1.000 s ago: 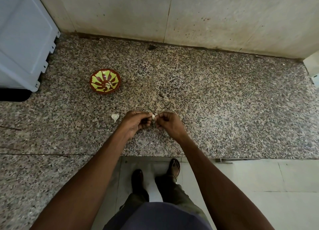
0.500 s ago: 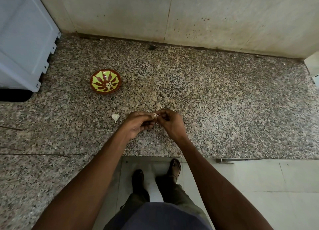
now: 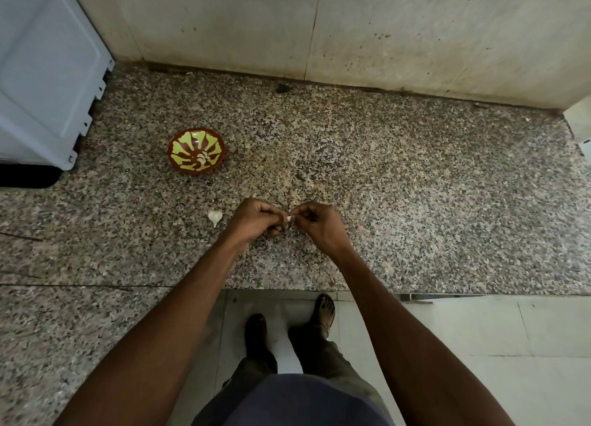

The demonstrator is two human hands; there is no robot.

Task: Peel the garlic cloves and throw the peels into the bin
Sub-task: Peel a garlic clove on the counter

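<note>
With the left hand point(image 3: 256, 219) and right hand point(image 3: 315, 222) pinching one garlic clove point(image 3: 289, 218) between them, peeling looks midway: another clove point(image 3: 215, 217) waits just left, the bowl point(image 3: 197, 154) holds some beyond, no bin shows.

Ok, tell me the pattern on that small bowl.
The bowl is brown with yellow-green petal shapes fanning outward, seen in the head view.

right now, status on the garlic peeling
Left hand and right hand both pinch one garlic clove. Another clove waits on the counter. No bin in view.
</note>
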